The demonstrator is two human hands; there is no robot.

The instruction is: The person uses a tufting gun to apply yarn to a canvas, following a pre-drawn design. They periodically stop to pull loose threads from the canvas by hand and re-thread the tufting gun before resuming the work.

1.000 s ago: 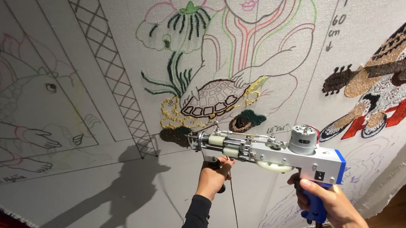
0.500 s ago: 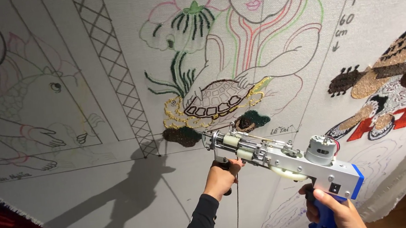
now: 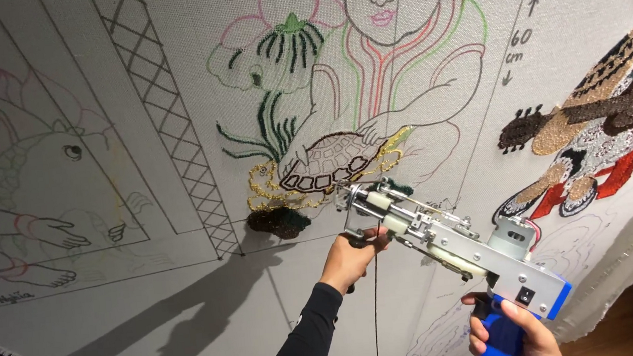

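Both hands (image 3: 353, 258) half-hidden by tufting gun (image 3: 446, 239)

Tufting gun (image 3: 446, 239) lies before the stretched backing cloth (image 3: 151, 310), nose just below the tufted turtle (image 3: 330, 161). Left hand (image 3: 351, 256) under its front; right hand (image 3: 513, 333) at its rear handle.

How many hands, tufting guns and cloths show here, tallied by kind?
Hands: 2, left hand on the front grip, right hand on the blue grip
Tufting guns: 1
Stretched drawn cloths: 1
Total: 4
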